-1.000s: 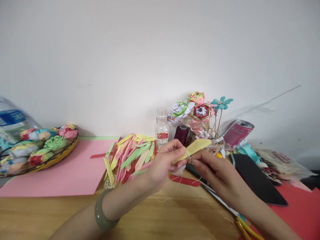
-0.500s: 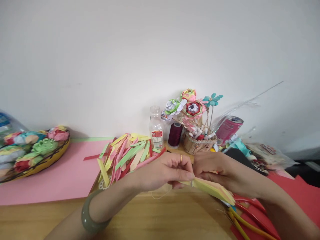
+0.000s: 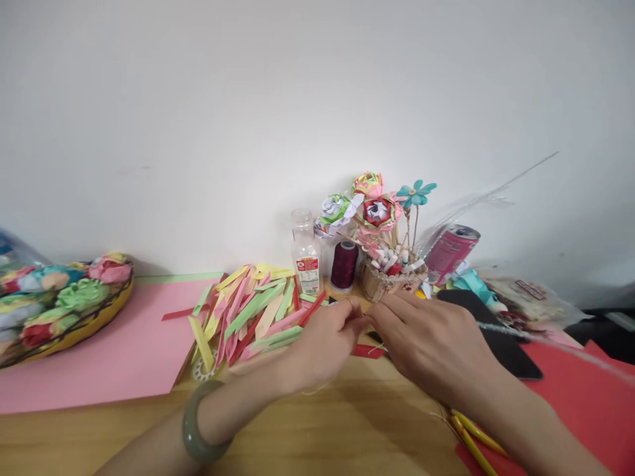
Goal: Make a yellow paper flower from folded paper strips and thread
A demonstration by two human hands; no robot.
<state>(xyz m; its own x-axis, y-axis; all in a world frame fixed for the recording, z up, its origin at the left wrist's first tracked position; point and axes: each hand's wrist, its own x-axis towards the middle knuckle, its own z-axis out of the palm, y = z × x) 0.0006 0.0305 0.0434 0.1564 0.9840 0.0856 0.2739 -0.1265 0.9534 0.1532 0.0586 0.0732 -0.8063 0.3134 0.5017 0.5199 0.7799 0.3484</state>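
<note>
My left hand point(image 3: 330, 347) is closed in a pinch over the middle of the table, its thumb and fingertips meeting those of my right hand. What it pinches is hidden. My right hand point(image 3: 434, 334) is closed too, back upward, with its fingertips against the left ones. From behind it a thin silvery strand point(image 3: 550, 342), blurred, stretches off to the right. A red paper strip point(image 3: 368, 351) shows just below the fingertips. Left of the hands is a heap of coloured paper strips point(image 3: 262, 311).
At the back stand a glass bottle point(image 3: 307, 264), a purple thread spool point(image 3: 344, 266), a small basket point(image 3: 394, 284) of paper flowers and a pink can point(image 3: 452, 252). Yellow handles point(image 3: 473, 436) and red paper point(image 3: 585, 403) lie right; a yellow-rimmed basket point(image 3: 106, 311) sits left.
The bundle of yellow paper strips is now out of sight. My right hand has turned with its back upward and covers more. A silvery strand now trails right; the red handles are hidden.
</note>
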